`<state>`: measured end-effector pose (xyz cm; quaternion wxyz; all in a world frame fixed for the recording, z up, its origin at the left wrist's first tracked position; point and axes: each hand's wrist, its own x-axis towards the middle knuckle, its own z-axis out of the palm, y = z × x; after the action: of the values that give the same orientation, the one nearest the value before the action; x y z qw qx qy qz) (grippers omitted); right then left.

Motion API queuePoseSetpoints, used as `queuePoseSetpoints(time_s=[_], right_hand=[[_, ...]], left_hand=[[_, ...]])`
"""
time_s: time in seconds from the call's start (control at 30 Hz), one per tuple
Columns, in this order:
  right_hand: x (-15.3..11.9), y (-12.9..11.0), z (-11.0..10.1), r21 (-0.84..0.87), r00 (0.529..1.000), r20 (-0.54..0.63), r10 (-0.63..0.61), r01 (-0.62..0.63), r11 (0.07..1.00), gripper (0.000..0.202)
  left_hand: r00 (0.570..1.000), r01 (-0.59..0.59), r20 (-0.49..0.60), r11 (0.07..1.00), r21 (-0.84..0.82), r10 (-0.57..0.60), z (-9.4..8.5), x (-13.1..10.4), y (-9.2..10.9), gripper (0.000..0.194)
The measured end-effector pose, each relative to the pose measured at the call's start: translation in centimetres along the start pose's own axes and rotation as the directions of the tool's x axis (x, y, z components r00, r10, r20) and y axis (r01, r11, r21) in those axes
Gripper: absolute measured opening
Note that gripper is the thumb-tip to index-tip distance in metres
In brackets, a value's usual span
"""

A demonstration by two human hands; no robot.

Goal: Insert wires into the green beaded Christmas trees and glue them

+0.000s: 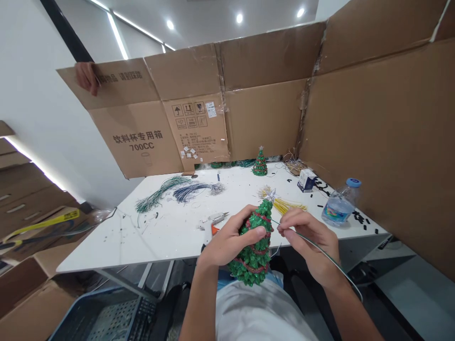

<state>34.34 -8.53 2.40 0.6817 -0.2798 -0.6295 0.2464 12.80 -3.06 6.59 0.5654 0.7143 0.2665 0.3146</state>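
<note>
Cardboard wall (pixel 265 113) stands beyond both hands, wraps round to the right; top right runs out of frame. White table (pixel 142 241) spreads ahead of the hands, near edge partly hidden by them. Blue crate (pixel 106 322) is low, left of left hand, cut off at the bottom. Green tree (pixel 256 246) with red garland sits in left hand (pixel 227 239), just left of right hand's fingertips: tilted, over the near table edge, thumb across its front, fingers mostly hidden behind. Bottle (pixel 339 203) is beyond right hand, slightly right. Green strand bundle (pixel 158 194) and blue strand bundle (pixel 195 188) lie ahead-left of left hand; yellow strand bundle (pixel 286 205) is just beyond right hand, partly covered by the tree tip. Smaller tree (pixel 260 165) stands upright further out, between the hands. Another person's hand (pixel 86 77) is on the wall's top left edge, far ahead-left. Right hand (pixel 314 241) pinches green wire (pixel 329 258), tail trailing past the wrist; can't tell if its end enters the tree.
</note>
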Motion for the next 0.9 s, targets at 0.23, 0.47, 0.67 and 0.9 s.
queuePoseSetpoints(time_s=[0.23,0.47,0.67,0.9], right_hand=[[-0.5,0.5,0.1,0.115,0.983,-0.062,0.172,-0.164,0.98,0.01],[-0.4,1.4,-0.2,0.174,0.989,0.002,0.15,-0.148,0.974,0.01],[-0.5,1.6,-0.2,0.105,0.994,-0.032,0.107,-0.103,0.989,0.015],[-0.6,1.3,-0.4,0.07,0.994,-0.07,0.087,-0.082,0.994,0.023]], left_hand=[[1.0,-0.005,0.015,1.0,0.022,0.005,0.1,0.0,0.5,0.037],[1.0,-0.025,0.004,0.997,0.073,0.024,0.1,0.0,0.4,0.036],[1.0,-0.023,-0.007,0.994,0.109,0.024,0.2,0.0,0.3,0.036],[0.999,-0.025,0.027,0.992,0.122,0.022,0.2,0.0,0.6,0.035]])
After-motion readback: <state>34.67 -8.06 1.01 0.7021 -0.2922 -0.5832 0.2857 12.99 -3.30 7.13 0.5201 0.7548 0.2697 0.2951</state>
